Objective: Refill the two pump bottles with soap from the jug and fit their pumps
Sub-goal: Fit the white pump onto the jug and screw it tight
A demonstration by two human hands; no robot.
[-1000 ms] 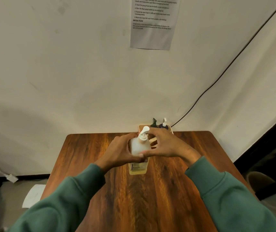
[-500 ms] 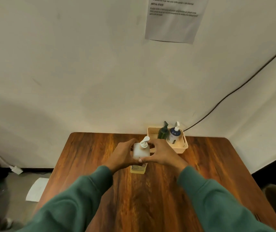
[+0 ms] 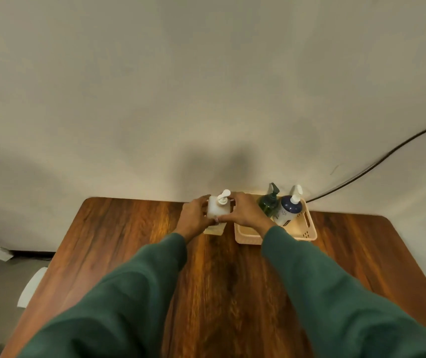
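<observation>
The soap jug (image 3: 217, 211), a pale square container with a white pump on top and yellowish soap showing at its base, stands upright near the table's far edge. My left hand (image 3: 195, 215) grips its left side and my right hand (image 3: 244, 211) grips its right side. To the right, a dark green pump bottle (image 3: 268, 204) and a navy-and-white pump bottle (image 3: 288, 209) stand upright in a beige basket (image 3: 307, 229), both with pumps on.
The wooden table (image 3: 219, 280) reaches to the wall at the back. A black cable (image 3: 377, 164) runs down the wall toward the basket. Paper lies on the floor (image 3: 29, 288) left of the table.
Both hands have carried the jug away from me toward the table's far edge, beside the basket. The view has tilted down and the wall notice has left the frame.
</observation>
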